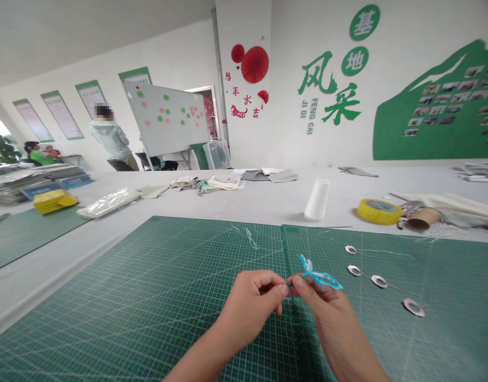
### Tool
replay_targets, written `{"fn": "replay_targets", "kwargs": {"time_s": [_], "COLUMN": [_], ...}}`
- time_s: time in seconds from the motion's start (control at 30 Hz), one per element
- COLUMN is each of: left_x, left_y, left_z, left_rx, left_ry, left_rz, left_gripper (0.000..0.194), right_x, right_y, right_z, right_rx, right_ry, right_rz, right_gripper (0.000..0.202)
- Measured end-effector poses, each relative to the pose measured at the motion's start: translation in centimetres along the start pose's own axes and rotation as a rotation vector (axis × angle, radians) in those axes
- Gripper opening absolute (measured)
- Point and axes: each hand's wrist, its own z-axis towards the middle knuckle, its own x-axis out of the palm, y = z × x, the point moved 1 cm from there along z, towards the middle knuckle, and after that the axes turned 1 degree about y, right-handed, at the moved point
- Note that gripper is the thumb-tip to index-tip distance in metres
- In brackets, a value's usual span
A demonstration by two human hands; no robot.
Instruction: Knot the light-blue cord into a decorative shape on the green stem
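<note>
My right hand (323,297) pinches a blue looped ornament (317,276) with a pale beaded middle, held above the green cutting mats. Left of it, my left hand (258,297) has thumb and forefinger pressed together on a thin dark green stem (290,285) that runs between the two hands. The fingertips of both hands nearly meet over the seam of the mats. Several small pinkish-white rings with thin tails, one of them a ring (414,307) nearest me, lie on the right mat (367,339).
A white thread cone (317,200), yellow tape roll (379,211) and cardboard tube (424,218) stand or lie beyond the mats. Loose threads (251,239) lie on the left mat. Fabric scraps (224,181) and a yellow box (55,201) are farther back. People are in the background.
</note>
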Motion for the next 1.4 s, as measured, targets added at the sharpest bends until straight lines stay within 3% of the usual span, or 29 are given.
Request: {"fn": "replay_targets", "kwargs": {"time_s": [0.17,0.3,0.43,0.6,0.83,0.97,1.17,1.3,1.4], "left_x": [0.3,0.2,-0.2,-0.4,-0.8,-1.1,-1.4,-1.4,-1.4], "left_y": [-0.6,-0.6,-0.5,-0.4,-0.1,-0.4,-0.6,-0.6,-0.7], "left_z": [-0.4,-0.2,0.0,-0.1,0.1,0.1,0.2,0.1,0.1], "left_rx": [0.059,0.020,-0.005,-0.001,-0.034,-0.122,-0.138,-0.133,-0.128], "left_ry": [-0.043,-0.040,-0.066,-0.087,-0.070,-0.085,-0.108,-0.101,-0.098], "left_rz": [0.136,0.070,-0.026,-0.092,-0.131,-0.175,-0.202,-0.200,-0.186], "left_gripper": [0.024,0.024,0.020,0.018,0.020,0.018,0.020,0.021,0.022], "right_x": [-0.5,-0.4,0.8,1.8,1.0,0.9,0.5,0.0,-0.4], "right_y": [-0.4,-0.4,0.3,0.5,0.1,0.2,0.0,0.3,0.3], "right_z": [0.0,0.0,-0.3,-0.8,-0.5,-0.6,-0.5,-0.2,-0.1], "right_rx": [0.012,-0.035,-0.070,-0.005,0.004,0.024,0.055,-0.087,-0.240], "right_ry": [-0.029,0.005,0.119,0.271,0.212,0.217,0.187,0.202,0.120], "right_rz": [0.030,-0.003,0.013,-0.045,-0.215,-0.228,-0.218,-0.410,-0.501], "right_gripper": [0.018,0.021,0.028,0.026,0.030,0.036,0.041,0.037,0.037]}}
